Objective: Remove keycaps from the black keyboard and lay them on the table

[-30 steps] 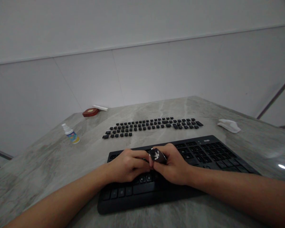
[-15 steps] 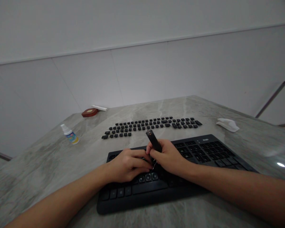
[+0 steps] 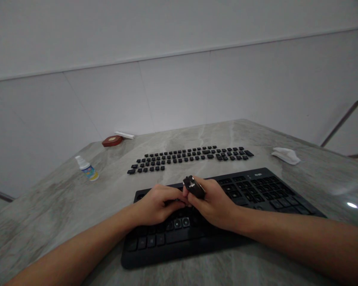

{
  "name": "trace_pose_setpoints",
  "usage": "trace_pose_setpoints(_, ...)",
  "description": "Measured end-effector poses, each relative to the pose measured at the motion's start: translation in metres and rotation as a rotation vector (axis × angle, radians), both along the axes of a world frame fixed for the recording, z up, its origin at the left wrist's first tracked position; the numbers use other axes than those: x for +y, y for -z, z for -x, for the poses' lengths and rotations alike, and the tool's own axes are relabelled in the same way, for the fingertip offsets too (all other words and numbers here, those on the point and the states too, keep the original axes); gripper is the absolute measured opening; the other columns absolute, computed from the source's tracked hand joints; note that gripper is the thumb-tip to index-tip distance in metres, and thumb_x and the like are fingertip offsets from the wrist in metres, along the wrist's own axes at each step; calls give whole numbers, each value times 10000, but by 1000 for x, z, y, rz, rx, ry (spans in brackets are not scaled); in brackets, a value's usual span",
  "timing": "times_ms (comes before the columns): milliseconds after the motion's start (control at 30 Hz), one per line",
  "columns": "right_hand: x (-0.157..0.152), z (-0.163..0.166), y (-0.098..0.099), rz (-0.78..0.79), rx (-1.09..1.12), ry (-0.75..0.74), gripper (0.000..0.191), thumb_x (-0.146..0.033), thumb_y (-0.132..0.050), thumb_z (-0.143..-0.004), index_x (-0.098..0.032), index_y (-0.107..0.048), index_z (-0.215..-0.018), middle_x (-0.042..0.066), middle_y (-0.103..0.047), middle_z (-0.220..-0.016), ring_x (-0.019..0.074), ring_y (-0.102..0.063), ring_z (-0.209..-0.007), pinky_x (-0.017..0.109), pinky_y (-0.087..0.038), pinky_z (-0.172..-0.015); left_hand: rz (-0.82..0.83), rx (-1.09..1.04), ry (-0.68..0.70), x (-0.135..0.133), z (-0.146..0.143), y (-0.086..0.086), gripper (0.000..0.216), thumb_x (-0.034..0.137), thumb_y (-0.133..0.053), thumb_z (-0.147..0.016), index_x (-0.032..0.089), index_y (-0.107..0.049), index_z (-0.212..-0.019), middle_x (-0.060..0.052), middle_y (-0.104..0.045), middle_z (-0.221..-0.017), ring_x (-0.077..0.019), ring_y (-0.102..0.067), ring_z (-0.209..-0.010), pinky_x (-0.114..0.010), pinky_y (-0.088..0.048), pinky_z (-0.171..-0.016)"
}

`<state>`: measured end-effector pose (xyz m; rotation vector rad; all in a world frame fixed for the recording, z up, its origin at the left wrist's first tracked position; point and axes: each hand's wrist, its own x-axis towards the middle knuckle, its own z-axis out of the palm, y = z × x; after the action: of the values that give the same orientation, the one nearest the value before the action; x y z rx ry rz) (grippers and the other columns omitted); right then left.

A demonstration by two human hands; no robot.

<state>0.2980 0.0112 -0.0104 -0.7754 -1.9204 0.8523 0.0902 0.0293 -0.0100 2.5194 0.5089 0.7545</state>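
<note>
A black keyboard (image 3: 209,234) with many keycaps off lies under both hands. My right hand (image 3: 217,200) is closed round a keycap puller (image 3: 195,188), a black handle whose upper end tips toward me; its wire tip is hidden behind my fingers. My left hand (image 3: 159,204) meets it over the middle of the keyboard, thumb and fingertips pinched together at the puller's lower end. What sits between those fingertips, perhaps a keycap, is hidden. Just below, bare switch spots (image 3: 177,223) show beside a few keys still seated in the bottom row.
Removed keycaps (image 3: 179,161) lie in rows on the marbled table (image 3: 107,202) beyond the keyboard. A small spray bottle (image 3: 88,170) stands to the left, with a reddish-brown tape measure-like case (image 3: 111,141) and a white strip (image 3: 124,135) behind. A white tissue (image 3: 286,155) lies at right.
The puller has gone from more upright to tilted toward me, with its top lower. My left fingertips have drawn into a pinch, and the wire tip has gone out of sight.
</note>
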Motion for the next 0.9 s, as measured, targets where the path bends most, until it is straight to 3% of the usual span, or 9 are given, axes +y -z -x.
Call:
trace_pose_setpoints(200,-4,-1,0,-70,-39,36,90,-204,-524,-844,-175,-574,-776,0,-603,-654,143,-549,-580,260,-405,-564,-7,-29,42,1,-1,0,83,139,-622,-923,142,-688,-974,-45,-731,-835,-128,-675,-739,-206,-518,-695)
trace_pose_setpoints(433,-9,-5,-1,-161,-75,-13,108,-114,-540,-786,-193,-509,-719,-50,-501,-583,96,-446,-503,224,-340,-518,-17,0,53,2,-1,0,100,178,-587,-949,141,-676,-976,-33,-700,-787,-130,-655,-703,-216,-517,-669)
trace_pose_setpoints(567,-9,-5,-2,-146,-71,-4,117,-104,-551,-759,-193,-507,-697,-54,-490,-567,93,-432,-492,227,-338,-517,-35,-8,96,1,-3,-1,127,168,-580,-958,139,-703,-972,-68,-717,-864,-143,-685,-791,-223,-548,-726)
trace_pose_setpoints(733,-7,-1,-4,-24,-9,22,105,-125,-519,-747,-176,-578,-677,-25,-555,-578,111,-489,-520,233,-377,-526,-77,2,151,-1,-5,-5,145,156,-594,-951,127,-729,-995,-115,-720,-1013,-186,-703,-930,-271,-577,-839)
trace_pose_setpoints(900,-1,4,-7,250,120,-31,124,-196,-532,-696,-167,-592,-592,-17,-547,-550,112,-491,-530,232,-395,-526,-116,43,132,-2,-4,-4,173,187,-611,-947,107,-728,-1047,-125,-711,-1020,-198,-703,-926,-287,-590,-826)
